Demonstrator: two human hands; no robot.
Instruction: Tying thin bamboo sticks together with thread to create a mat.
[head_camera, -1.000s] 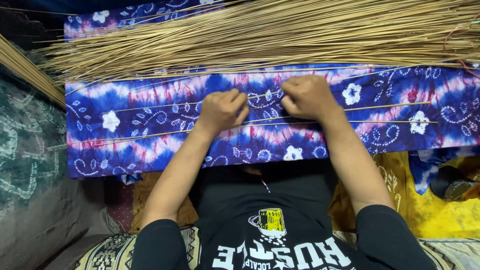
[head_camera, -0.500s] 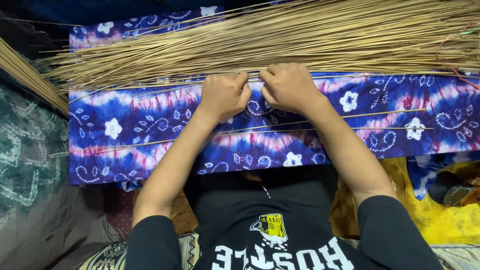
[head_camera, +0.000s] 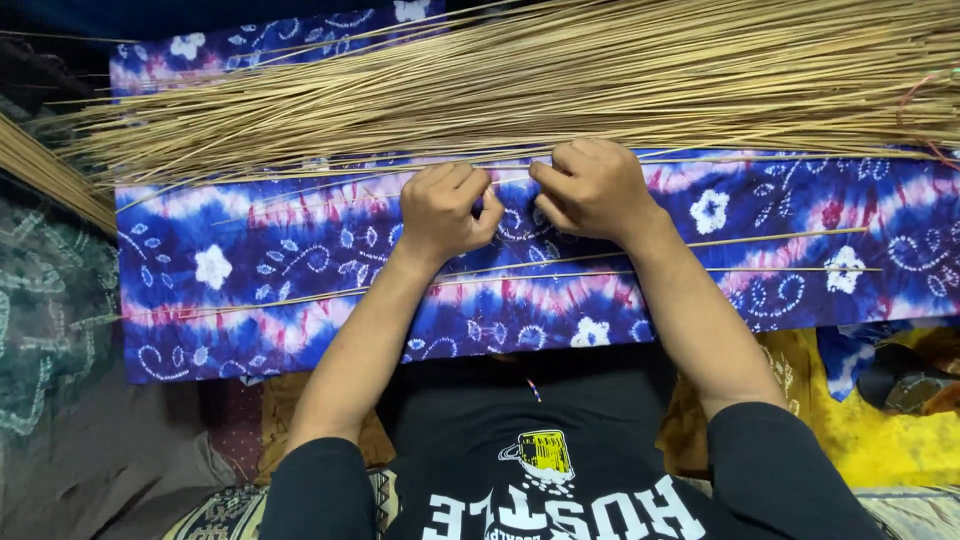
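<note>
Tan thin stick pinched by both hands: left, right.

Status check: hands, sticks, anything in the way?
Left hand and right hand pinch one thin stick. Stick pile just beyond, on the patterned cloth. No obstruction.

A great bundle of thin, straw-coloured sticks lies flat across the far side of a blue, purple and pink cloth with white flowers. The sticks run roughly side to side, packed thick on the right and fanning into loose tips on the left. One single stick at the near edge of the bundle is pinched at its middle. Two more loose sticks lie apart from the heap, nearer the person, long and slightly slanted across the cloth, almost parallel to each other.
</note>
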